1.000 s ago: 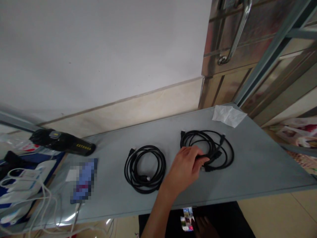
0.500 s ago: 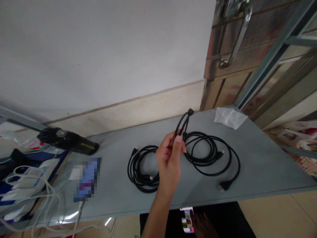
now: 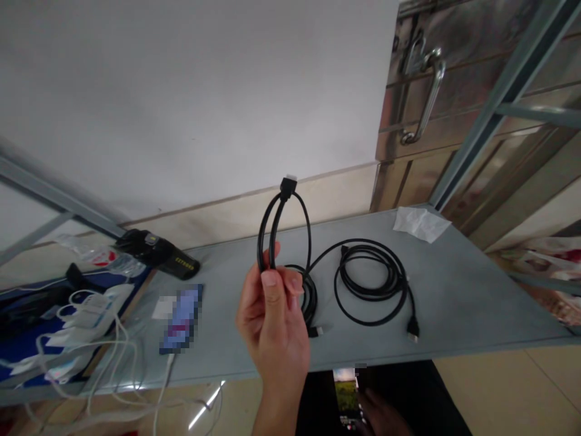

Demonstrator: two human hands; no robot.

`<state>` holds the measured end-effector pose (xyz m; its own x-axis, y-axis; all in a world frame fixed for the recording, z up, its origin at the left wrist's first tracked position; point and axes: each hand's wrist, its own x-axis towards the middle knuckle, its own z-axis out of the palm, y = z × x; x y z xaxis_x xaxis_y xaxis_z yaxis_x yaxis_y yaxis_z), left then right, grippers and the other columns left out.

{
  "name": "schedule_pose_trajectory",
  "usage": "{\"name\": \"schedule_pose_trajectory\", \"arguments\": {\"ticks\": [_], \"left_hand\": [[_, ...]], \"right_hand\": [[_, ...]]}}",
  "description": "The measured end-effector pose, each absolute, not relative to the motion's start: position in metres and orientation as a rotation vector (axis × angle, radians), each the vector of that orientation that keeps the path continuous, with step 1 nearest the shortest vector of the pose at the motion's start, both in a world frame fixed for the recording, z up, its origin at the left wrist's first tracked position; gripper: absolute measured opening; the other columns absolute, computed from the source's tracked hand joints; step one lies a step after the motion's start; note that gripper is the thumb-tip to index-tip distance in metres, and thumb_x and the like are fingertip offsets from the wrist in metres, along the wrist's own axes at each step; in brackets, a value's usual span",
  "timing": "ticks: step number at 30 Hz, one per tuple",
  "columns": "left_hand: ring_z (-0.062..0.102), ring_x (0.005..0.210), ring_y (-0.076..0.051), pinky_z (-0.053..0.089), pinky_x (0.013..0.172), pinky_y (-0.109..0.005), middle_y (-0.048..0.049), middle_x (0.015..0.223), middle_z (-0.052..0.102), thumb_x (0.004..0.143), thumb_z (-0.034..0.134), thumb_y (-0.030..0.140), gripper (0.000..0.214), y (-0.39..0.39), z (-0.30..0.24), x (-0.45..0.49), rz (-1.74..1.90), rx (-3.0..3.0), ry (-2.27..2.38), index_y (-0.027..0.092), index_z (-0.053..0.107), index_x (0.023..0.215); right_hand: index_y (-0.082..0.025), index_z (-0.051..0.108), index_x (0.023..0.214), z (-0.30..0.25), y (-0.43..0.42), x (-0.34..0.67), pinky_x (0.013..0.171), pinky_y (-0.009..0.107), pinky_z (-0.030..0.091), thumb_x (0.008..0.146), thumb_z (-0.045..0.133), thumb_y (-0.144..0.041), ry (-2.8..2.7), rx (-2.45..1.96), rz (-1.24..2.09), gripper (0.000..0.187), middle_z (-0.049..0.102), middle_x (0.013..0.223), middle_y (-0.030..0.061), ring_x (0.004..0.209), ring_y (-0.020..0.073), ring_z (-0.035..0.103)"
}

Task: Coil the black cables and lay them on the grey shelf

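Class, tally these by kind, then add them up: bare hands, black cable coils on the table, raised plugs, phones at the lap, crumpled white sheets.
Bare hands: 2 (left hand, right hand)
Black cable coils: 2 (partly hidden coil, right-hand coil)
Raised plug: 1
Phone: 1
Crumpled white sheet: 1
Total: 7

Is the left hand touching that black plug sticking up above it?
Apart. The head view shows the left hand pinching the black cable lower down, leaving a clear gap below the black plug.
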<state>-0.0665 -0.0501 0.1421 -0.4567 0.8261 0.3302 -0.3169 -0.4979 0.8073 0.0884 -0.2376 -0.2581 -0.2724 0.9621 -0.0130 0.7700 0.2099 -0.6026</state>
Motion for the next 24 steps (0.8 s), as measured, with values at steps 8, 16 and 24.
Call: {"name": "schedule_pose_trajectory", "arguments": {"ticks": [8, 16, 24], "left_hand": [[0.056, 0.062, -0.011, 0.047, 0.055, -0.020, -0.0025, 0.073, 0.070, 0.098, 0.084, 0.049, 0.029, -0.114, 0.103, -0.071, 1.707, 0.889, 0.959, 0.028, 0.089, 0.118], [0.066, 0.065, -0.019, 0.052, 0.064, -0.031, -0.0085, 0.075, 0.076, 0.098, 0.079, 0.063, 0.049, -0.165, 0.059, -0.062, 1.117, 1.017, 1.013, 0.021, 0.089, 0.121], [0.064, 0.062, -0.019, 0.042, 0.057, -0.031, -0.0085, 0.069, 0.070, 0.102, 0.061, 0.073, 0.061, -0.173, 0.013, -0.038, 0.761, 1.735, 0.882, 0.020, 0.089, 0.092]], "right_hand": [[-0.022, 0.081, 0.125, -0.161, -0.191, 0.170, 0.101, 0.051, 0.067, 0.084, 0.080, -0.079, -0.663, -1.426, 1.379, 0.070, 0.082, 0.133, 0.0190, 0.121, 0.0399, 0.080], [-0.021, 0.084, 0.100, -0.137, -0.170, 0.207, 0.093, 0.066, 0.064, 0.084, 0.057, -0.098, -0.313, -1.360, 1.661, 0.083, 0.084, 0.121, 0.0249, 0.111, 0.0485, 0.082], [-0.017, 0.084, 0.094, -0.089, -0.179, 0.209, 0.081, 0.054, 0.069, 0.061, 0.090, -0.087, -0.387, -1.443, 1.490, 0.077, 0.086, 0.102, 0.0242, 0.090, 0.0421, 0.084]]}}
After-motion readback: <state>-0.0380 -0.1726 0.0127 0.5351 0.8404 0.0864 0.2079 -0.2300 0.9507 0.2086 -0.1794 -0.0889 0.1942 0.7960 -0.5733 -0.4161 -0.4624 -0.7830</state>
